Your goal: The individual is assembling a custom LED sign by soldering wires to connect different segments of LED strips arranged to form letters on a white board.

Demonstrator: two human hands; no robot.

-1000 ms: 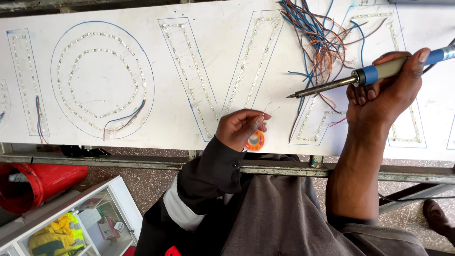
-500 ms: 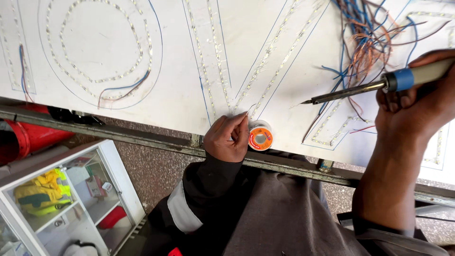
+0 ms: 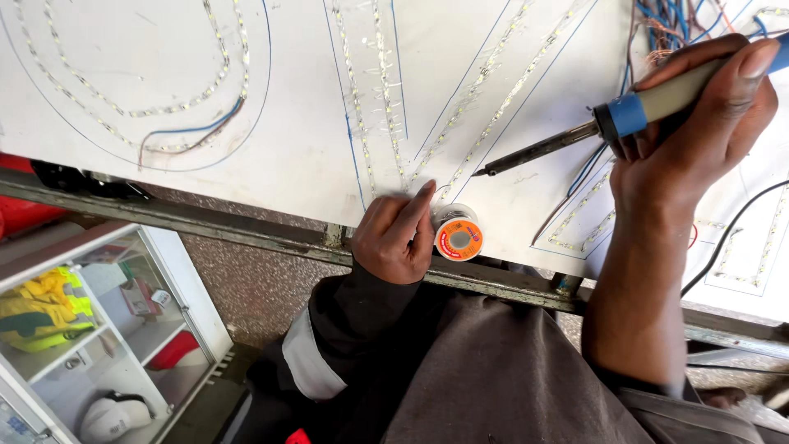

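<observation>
The rear end of the soldering iron [image 3: 625,119] runs out of frame at the upper right, so its cord cannot be traced, and the bundle of coloured wires [image 3: 674,25] above the right hand [image 3: 690,140] is cut off by the top edge. The lower rim of the solder spool [image 3: 458,234] is partly hidden behind the left hand [image 3: 399,238], and whether any solder wire leads off it is too fine to make out. The white sign board [image 3: 296,123] carries outlined letter shapes lined with small LED strips [image 3: 386,90] (individual diodes are not distinguishable). The right hand's fingers are closed firmly round the iron's grey and blue handle, thumb laid along the top; the dark metal tip points leftward and hovers just above the board, well clear of the left fingers. The left hand is loosely curled, index finger stretched up onto the board, and holds nothing that can be confirmed; the spool sits immediately right of those fingers, touching or nearly touching the knuckles, at the board's lower edge over the metal frame rail [image 3: 246,234]. A glass-fronted cabinet [image 3: 99,329] stands below left.
</observation>
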